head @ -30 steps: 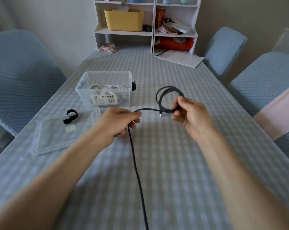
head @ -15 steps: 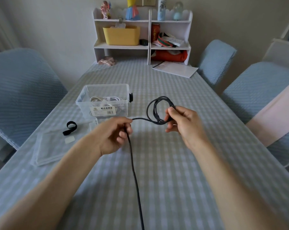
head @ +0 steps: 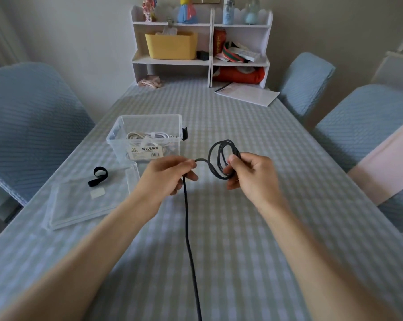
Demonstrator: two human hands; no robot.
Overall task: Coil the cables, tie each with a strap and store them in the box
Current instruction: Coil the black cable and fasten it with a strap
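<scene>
A: Left hand (head: pixel 167 174)? — forearm reaches in from lower left, fingers curled, thumb and forefinger pinching the black cable (head: pixel 189 228).

B: Right hand (head: pixel 251 174) — forearm from lower right, fingers curled round the coiled loops, thumb on top. Hands near, apart.

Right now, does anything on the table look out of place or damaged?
Nothing stands out. The black cable is only part coiled between both hands, the black strap lies on the clear lid, and the box stands upright.
</scene>
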